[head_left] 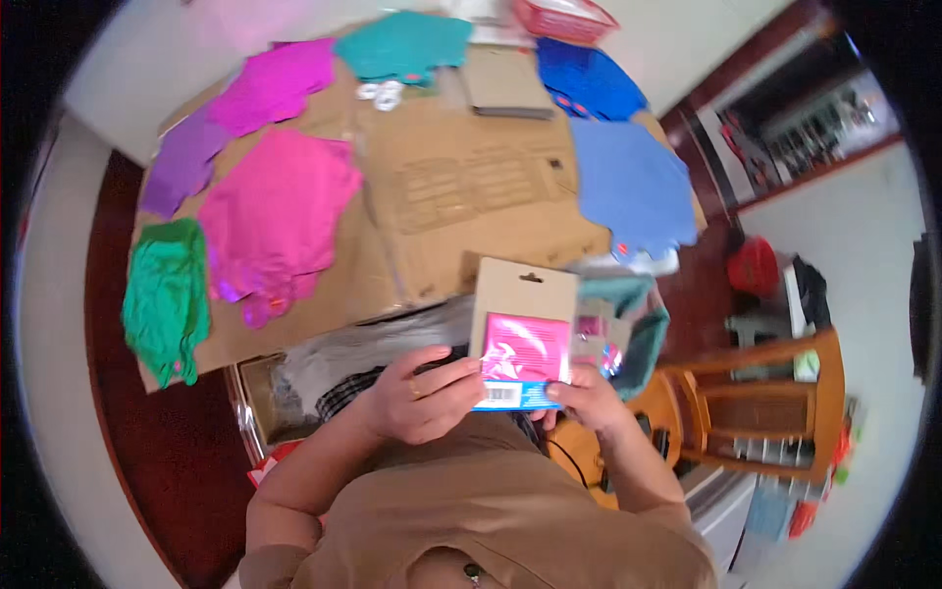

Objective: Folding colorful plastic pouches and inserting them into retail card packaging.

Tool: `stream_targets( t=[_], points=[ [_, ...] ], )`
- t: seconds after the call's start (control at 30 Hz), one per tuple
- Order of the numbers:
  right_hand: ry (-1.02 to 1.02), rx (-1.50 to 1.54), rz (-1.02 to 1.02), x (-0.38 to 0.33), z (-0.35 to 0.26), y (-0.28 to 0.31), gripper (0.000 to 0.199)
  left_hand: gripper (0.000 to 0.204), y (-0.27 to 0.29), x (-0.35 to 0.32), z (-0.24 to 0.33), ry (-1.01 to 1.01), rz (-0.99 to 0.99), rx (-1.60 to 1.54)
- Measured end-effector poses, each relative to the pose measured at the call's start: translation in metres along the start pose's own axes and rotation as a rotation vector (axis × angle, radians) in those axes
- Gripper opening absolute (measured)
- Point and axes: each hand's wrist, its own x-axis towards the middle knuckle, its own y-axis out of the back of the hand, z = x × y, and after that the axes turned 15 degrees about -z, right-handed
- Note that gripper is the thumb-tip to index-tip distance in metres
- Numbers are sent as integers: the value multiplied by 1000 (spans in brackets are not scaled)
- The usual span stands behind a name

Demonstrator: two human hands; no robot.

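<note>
A flat cardboard hang-tab package point(527, 285) with a pink and blue printed label is held upright in front of my body, at the table's near edge. My right hand point(589, 398) grips its lower right corner, thumb on the front. At its lower left edge my left hand point(432, 398) is closed, fingers curled against the card; a ring shows on one finger. What lies behind the package is hidden. Beyond it, a flattened cardboard sheet point(471, 187) covers the table. A pink garment point(285, 201) lies to the left and a light blue garment point(633, 182) to the right.
Green point(167, 294), purple point(186, 157), magenta point(275, 83), teal point(404, 46) and dark blue point(589, 79) garments ring the cardboard. A brown folder-like card point(507, 80) lies at the back. Right of me stand a teal bin point(648, 339) with packages inside and a wooden chair point(760, 398).
</note>
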Motion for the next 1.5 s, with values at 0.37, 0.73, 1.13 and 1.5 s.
stream_targets(
  t=[0.37,0.73,1.13,1.5],
  points=[
    [-361,353,1185,-119,233,305,26,23,3,-40,-26,265,74,-89],
    [-1306,-755,747,-22,194,308,24,15,71,-67,-35,826,219,23],
    [-156,-1164,-159,83,-98,-9,10,27,102,-81,-129,1140,-54,168],
    [351,-1489,32,368,-117,-172,34,16,122,-130,-110,1259,316,193]
  ],
)
